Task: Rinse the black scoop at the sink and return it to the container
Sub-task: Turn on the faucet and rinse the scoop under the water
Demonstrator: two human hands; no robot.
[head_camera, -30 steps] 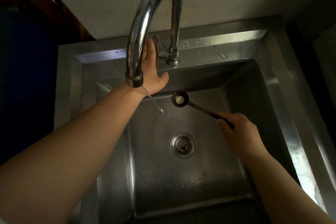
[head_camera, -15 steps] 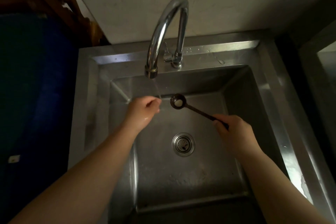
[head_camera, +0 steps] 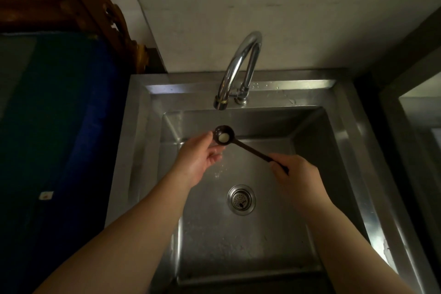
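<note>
Right hand [head_camera: 294,172] is where I start: fingers pinched on the tail of the black scoop [head_camera: 241,143], whose handle runs up and leftward away from it to the bowl under the faucet [head_camera: 238,69]. My left hand [head_camera: 202,155], loosely cupped, touches that bowl's near rim, I think; dim light blurs it. Something pale sits inside the bowl.

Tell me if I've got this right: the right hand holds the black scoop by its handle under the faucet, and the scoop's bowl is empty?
Not quite. The head view shows the right hand holding the black scoop by its handle under the faucet, but the bowl is not empty: a small pale lump sits inside it. The left hand touches the bowl's edge.
</note>
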